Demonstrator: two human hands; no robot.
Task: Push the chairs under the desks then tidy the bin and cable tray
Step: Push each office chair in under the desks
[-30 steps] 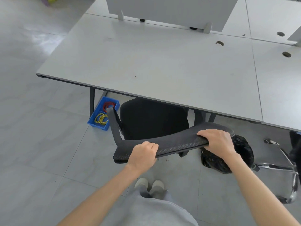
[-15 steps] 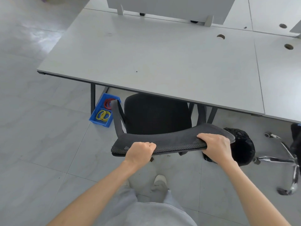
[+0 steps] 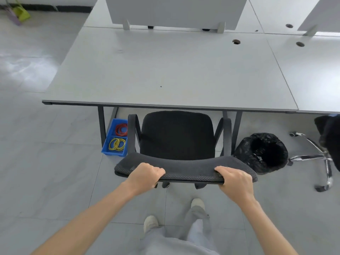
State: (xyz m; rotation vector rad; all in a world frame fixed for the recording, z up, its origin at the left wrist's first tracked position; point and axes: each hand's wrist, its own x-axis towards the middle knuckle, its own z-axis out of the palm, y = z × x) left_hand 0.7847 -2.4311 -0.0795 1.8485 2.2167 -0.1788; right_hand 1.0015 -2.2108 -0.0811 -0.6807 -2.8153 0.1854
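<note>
A black office chair (image 3: 177, 135) faces the grey desk (image 3: 165, 70), its seat just at the desk's front edge. My left hand (image 3: 145, 173) grips the top of the mesh backrest (image 3: 187, 168) on the left. My right hand (image 3: 235, 181) grips it on the right. To the chair's right, a bin lined with a black bag (image 3: 261, 153) stands on the floor. A blue cable tray (image 3: 116, 138) holding red and yellow cable coils sits by the desk's left leg.
A second chair's chrome base (image 3: 320, 159) and black seat (image 3: 329, 137) are at the far right. A neighbouring desk (image 3: 316, 70) joins on the right. A divider panel (image 3: 174, 11) stands at the desk's back. My feet are behind the chair.
The chair has swung from an angle to square with the desk and shifted right. Both hands kept their hold on the backrest. My feet have stepped apart.
</note>
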